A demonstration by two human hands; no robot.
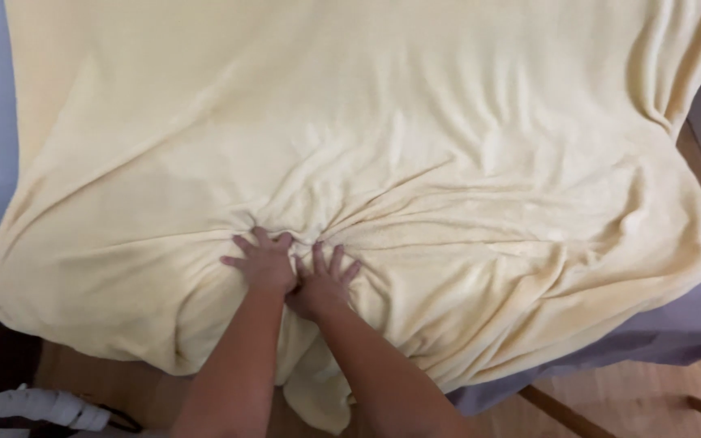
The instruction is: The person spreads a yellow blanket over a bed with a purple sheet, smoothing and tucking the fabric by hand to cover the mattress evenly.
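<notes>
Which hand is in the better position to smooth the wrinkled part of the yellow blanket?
Probably the right hand. Most folds in the blanket spread to its side, while the left hand lies beside smoother cloth.

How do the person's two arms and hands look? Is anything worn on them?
Both forearms are bare, with no sleeves in view. The left hand and the right hand wear no gloves, and no rings, watch or bracelets can be seen. The fingernails look short and unpainted.

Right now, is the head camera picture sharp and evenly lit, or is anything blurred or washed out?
Head view: soft all over, slightly blurred. The yellow blanket is evenly lit, no glare, with gentle shadows in the folds around the left hand and right hand. The edges curve, hinting at wide-angle distortion. The floor is dimmer.
</notes>
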